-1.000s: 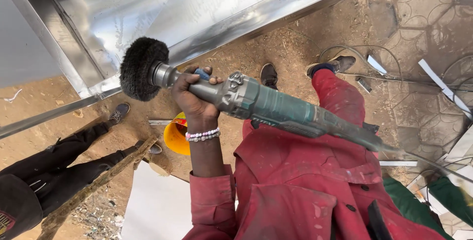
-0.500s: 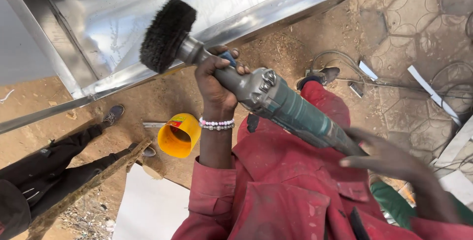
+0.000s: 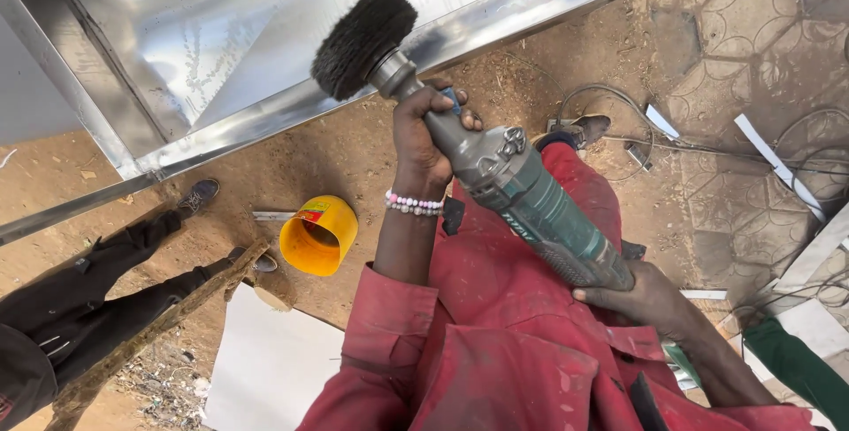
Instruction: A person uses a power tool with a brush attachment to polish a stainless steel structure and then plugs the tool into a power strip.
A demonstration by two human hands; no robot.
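Green-grey grinder [image 3: 522, 192], black round brush tip | left hand [image 3: 423, 144] grip: neck | right hand [image 3: 641, 298] grip: tail end

There was a single view, from a camera worn on the person's head, which looked steeply down along the red-clad chest to the dirt ground [image 3: 371, 148]. It sat close to the grinder [image 3: 522, 197], which ran diagonally through the middle of the frame. Above the grinder, shiny sheet metal [image 3: 203, 51] filled the top of the picture. Left of the grinder and lower lay a yellow bucket [image 3: 318, 236] and a bystander's dark-trousered legs [image 3: 97, 281]. Right of it was patterned paving [image 3: 752, 51].
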